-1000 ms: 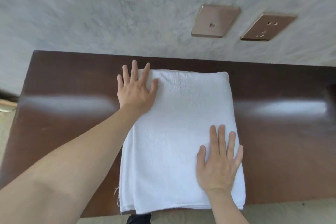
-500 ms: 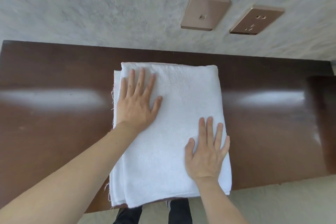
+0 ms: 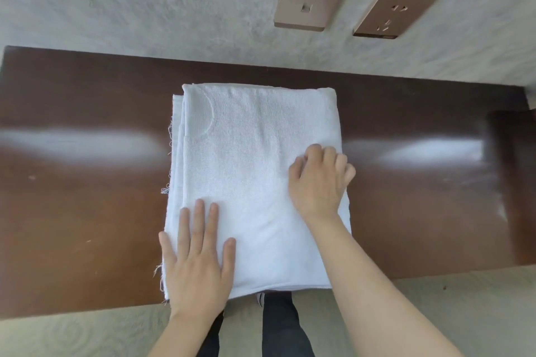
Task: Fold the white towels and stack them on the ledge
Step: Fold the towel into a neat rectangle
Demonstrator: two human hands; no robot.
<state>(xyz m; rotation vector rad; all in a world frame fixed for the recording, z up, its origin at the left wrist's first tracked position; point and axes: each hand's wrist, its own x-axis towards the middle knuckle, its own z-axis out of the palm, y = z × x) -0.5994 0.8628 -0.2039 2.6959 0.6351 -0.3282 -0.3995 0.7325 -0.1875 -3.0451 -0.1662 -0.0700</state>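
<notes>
Dark brown glossy bench (image 3: 87, 211) runs the full width of the view, set against a grey textured wall (image 3: 145, 3). Two pale glare patches lie on its surface, one at left, one at right. Small light specks mark the left portion.

Left hand (image 3: 197, 264) lies palm down on the near left corner of the white towel (image 3: 255, 182), fingers (image 3: 198, 220) straight and slightly spread, thumb out to the right. It presses flat; nothing is gripped. The little finger sits at the towel's left edge.

The white towel is folded into a multi-layer rectangle at the centre of the bench, long side running away from the person. Lower layers protrude along the left side, with frayed threads showing. The near edge overhangs the front lip of the bench slightly. A faint curved crease shows near the far left corner.

Right hand (image 3: 319, 180) rests on the towel's right edge, about mid-length, fingers curled down with the knuckles raised. Whether the fingertips pinch cloth cannot be told; they are hidden under the hand.

On the wall above right: two bronze-coloured plates, a switch plate (image 3: 310, 0) and a socket plate (image 3: 394, 11), side by side, apart.

Below the bench front: pale patterned floor (image 3: 72, 333) and dark trouser legs (image 3: 278, 324).
</notes>
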